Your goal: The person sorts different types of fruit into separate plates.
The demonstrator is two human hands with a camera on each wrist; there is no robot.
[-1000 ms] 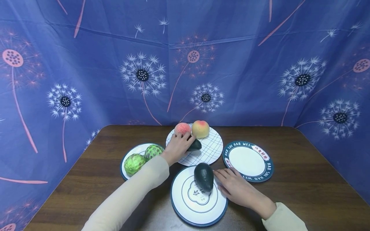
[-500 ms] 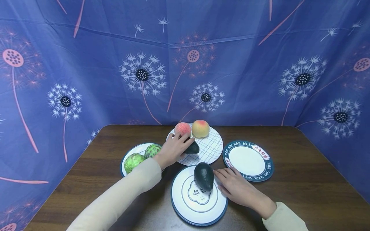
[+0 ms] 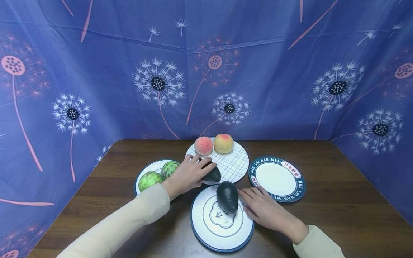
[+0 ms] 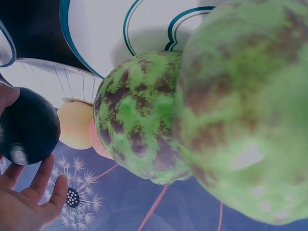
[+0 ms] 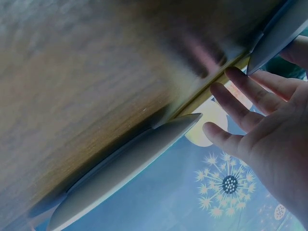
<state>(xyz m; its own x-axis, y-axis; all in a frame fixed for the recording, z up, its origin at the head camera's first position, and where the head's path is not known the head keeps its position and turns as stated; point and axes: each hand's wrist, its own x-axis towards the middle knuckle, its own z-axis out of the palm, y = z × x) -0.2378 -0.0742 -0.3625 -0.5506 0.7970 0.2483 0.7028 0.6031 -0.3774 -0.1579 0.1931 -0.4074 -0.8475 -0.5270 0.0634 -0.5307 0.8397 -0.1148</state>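
My left hand (image 3: pixel 187 173) grips a dark green avocado (image 3: pixel 213 175) over the near part of a white grid-patterned plate (image 3: pixel 237 163). In the left wrist view, fingers and thumb are around that avocado (image 4: pixel 30 126). A second avocado (image 3: pixel 227 197) lies on the blue-rimmed white plate (image 3: pixel 222 242) closest to me. At this plate's right rim rests my right hand (image 3: pixel 267 211), fingers relaxed and holding nothing. The right wrist view shows its spread fingers beside the plate edge (image 5: pixel 279 41). Behind the left hand, a rough pink fruit (image 3: pixel 203 145) and a yellow-red peach (image 3: pixel 224 143) sit on the grid plate.
Two bumpy green fruits, one in front (image 3: pixel 150 180) and one behind (image 3: pixel 170 169), fill a plate (image 3: pixel 155 165) at left. A teal-rimmed plate (image 3: pixel 276 179) stands at right. All rest on a brown wooden table (image 3: pixel 335 193) before a blue dandelion-print cloth (image 3: pixel 274 71).
My left hand has drawn back toward me and slightly left, bringing the avocado away from the pink fruit. The right hand has stayed at the front plate's rim.
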